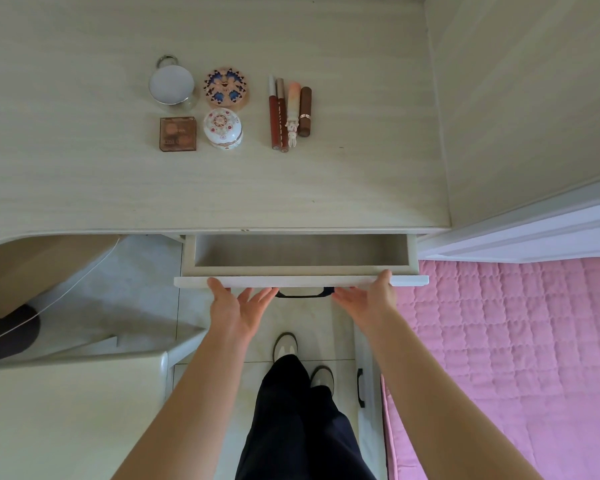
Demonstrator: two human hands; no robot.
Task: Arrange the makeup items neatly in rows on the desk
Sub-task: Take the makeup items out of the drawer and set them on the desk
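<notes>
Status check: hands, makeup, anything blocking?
Left hand and right hand open, flat on drawer front. Makeup items in neat rows on desk. Drawer open, looks bare. No obstruction.

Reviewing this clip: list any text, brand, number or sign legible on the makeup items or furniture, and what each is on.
Brown square palette: lettering on the lid, too blurred to read.
Thin lip gloss tube: print along its side, too small to read.
Blue patterned compact and floral white compact: ornament only, no words visible.
Nothing else carries readable text.
</notes>
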